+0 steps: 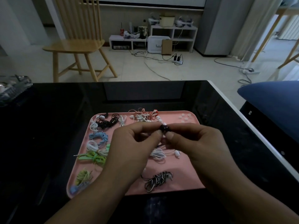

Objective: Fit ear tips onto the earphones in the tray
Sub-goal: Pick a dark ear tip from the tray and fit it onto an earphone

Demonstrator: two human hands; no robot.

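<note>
From the head view, both hands meet above the middle of the pink tray [186,183], which sits on the dark bench [48,135]. The left hand [134,143] and the right hand [199,141] pinch a small dark earbud [164,128] between their fingertips, each grip clamped on it, held up just clear of the tray. Whether a tip is already seated on that bud is too small to tell; it looks like fitting is in progress on this one.

A little heap of loose white ear tips [185,118] lies in the far right corner of the tray, so stock is left. Many coiled earphones wait around the tray: a black bundle [107,122] at far left, a red and white tangle [145,116] at far middle, blue [98,137], white [93,145] and green [93,157] coils down the left side, a pale green one [83,176] near left, a white set [159,153] under the hands, and a black and white striped coil [158,179] near right.

Which of these already carry tips cannot be read. My judgement: the job is partway at most, with several sets likely remaining.
</note>
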